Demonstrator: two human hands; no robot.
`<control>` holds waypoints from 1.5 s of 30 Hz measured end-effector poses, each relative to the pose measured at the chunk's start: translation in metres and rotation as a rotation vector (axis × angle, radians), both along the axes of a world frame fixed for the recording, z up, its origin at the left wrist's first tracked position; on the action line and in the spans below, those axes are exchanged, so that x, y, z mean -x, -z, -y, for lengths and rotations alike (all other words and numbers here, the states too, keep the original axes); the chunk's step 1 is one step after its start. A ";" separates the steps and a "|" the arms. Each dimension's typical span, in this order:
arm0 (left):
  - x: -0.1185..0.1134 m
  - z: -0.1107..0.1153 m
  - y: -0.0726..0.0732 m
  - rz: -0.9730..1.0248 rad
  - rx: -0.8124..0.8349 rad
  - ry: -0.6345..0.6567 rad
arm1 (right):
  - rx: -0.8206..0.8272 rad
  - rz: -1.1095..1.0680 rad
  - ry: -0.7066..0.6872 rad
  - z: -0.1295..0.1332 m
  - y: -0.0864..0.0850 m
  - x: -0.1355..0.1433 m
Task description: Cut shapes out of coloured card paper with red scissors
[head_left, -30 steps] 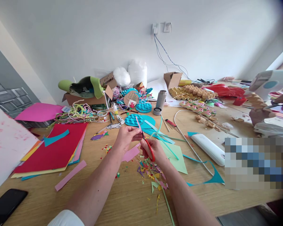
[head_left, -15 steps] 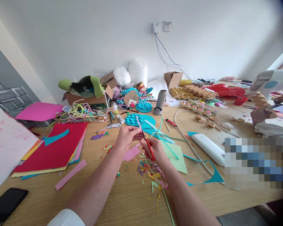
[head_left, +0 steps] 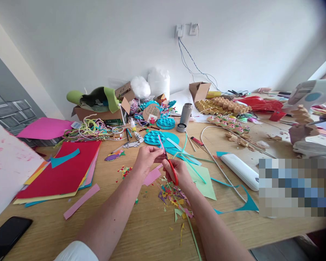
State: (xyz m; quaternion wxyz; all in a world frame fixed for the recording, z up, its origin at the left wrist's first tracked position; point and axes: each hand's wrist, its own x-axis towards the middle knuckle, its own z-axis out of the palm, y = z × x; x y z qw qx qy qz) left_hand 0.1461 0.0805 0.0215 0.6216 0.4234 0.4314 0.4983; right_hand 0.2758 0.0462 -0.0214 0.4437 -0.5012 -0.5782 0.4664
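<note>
1. I take the scissors (head_left: 173,169) as my landmark: the right hand (head_left: 182,173) has its fingers closed around their red handles, and the blades point away from the person.
2. Just left of the scissors, the left hand (head_left: 146,158) pinches a narrow pink strip (head_left: 161,142) between thumb and fingers. The strip is beside the blades, but whether they touch it, I cannot tell.
3. On the near side of the scissors, many small paper scraps (head_left: 176,194) lie scattered on the wooden table (head_left: 141,232).
4. Left of the scissors, a pink paper piece (head_left: 152,176) lies between the two forearms. To their right is a pale green sheet (head_left: 205,183), partly hidden by the right arm.
5. Beyond the scissors, a bumpy blue piece (head_left: 153,137) takes the space past the fingertips; farther behind stands a grey bottle (head_left: 186,114), upright.
6. Well right of the scissors rests a white oblong case (head_left: 237,170); well left, a red sheet (head_left: 62,168) on other coloured papers, and a black phone (head_left: 9,233).
</note>
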 end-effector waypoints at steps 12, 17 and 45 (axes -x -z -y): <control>-0.001 0.002 -0.001 -0.029 -0.003 -0.007 | 0.000 0.036 0.010 0.001 -0.001 0.000; -0.001 0.002 0.000 -0.032 -0.005 -0.002 | -0.004 0.037 0.026 0.001 0.000 0.000; 0.006 -0.002 -0.004 0.021 -0.019 0.020 | -0.007 0.031 0.047 -0.001 0.004 0.002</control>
